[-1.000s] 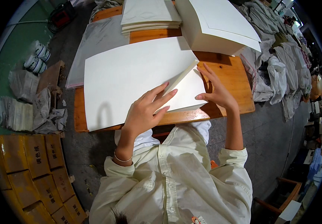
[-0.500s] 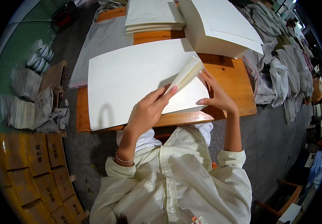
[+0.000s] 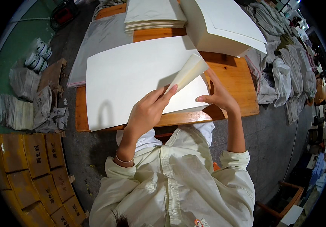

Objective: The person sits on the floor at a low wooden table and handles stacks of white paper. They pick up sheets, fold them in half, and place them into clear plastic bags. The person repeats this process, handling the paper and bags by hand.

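A large stack of white paper sheets [image 3: 129,75] lies before me on the wooden table, its front left corner reaching past the near edge. Several sheets at its right side are bent up into a curled fold [image 3: 188,72]. My left hand [image 3: 148,108] pinches the lower end of this fold between thumb and fingers. At the stack's right edge is my right hand [image 3: 219,96], thumb and fingers apart. Its fingertips reach up beside the fold, partly hidden behind it, and I cannot tell whether they touch it.
On the table [image 3: 231,81] stand a paper pile [image 3: 155,13] at the back and a taller one [image 3: 227,30] at the right. Clear plastic bags [image 3: 98,38] lie at the left. Cardboard boxes [image 3: 38,155] fill the floor at lower left; grey cloth bundles [image 3: 295,68] lie at right.
The curled fold has turned and opened slightly wider toward the right. My right thumb has shifted a little to the left; the left hand keeps its pinch.
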Tool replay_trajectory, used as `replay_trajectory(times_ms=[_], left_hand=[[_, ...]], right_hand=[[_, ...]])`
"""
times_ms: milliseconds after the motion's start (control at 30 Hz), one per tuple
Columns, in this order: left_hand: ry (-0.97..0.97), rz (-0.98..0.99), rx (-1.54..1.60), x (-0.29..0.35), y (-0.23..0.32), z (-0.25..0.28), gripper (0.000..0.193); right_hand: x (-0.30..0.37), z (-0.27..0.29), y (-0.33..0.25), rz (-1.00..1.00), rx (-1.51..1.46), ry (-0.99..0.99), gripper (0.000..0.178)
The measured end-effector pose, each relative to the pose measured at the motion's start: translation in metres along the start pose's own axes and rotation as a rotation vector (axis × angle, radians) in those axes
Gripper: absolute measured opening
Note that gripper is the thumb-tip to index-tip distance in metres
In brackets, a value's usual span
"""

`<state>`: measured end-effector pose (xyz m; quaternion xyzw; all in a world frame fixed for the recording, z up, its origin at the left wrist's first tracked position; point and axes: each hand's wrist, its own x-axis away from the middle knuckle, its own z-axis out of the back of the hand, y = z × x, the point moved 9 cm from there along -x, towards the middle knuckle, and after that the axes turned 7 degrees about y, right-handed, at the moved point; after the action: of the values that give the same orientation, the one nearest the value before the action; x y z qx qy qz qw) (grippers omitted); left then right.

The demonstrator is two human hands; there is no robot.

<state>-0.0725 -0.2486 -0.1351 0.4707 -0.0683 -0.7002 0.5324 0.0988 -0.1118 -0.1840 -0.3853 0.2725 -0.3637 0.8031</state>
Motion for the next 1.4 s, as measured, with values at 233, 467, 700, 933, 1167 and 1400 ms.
replay_trajectory(times_ms=[233, 467, 700, 933, 1167, 1400], left_hand=[[-0.068, 0.023, -0.089, 0.001, -0.001, -0.004, 0.056], [-0.054, -0.089, -0.108, 0.0, 0.004, -0.004, 0.055], [-0.104, -0.038, -0.056, -0.002, 0.007, -0.006, 0.058], [-0.01, 0.068, 0.04, 0.003, -0.009, -0.003, 0.052], [-0.038, -0.028, -0.068, 0.004, -0.005, -0.005, 0.052], [-0.097, -0.035, -0.062, 0.002, 0.006, -0.006, 0.057]], right_hand=[[-0.001, 0.002, -0.003, 0.025, -0.003, 0.041, 0.119], [-0.004, 0.0, -0.004, 0.046, 0.032, 0.054, 0.12], [-0.007, -0.002, -0.001, 0.063, 0.01, 0.071, 0.121], [0.007, -0.001, 0.008, 0.104, -0.088, -0.09, 0.114], [0.007, 0.003, 0.001, 0.01, -0.012, -0.046, 0.114], [0.005, 0.002, 0.005, -0.007, -0.057, 0.027, 0.119]])
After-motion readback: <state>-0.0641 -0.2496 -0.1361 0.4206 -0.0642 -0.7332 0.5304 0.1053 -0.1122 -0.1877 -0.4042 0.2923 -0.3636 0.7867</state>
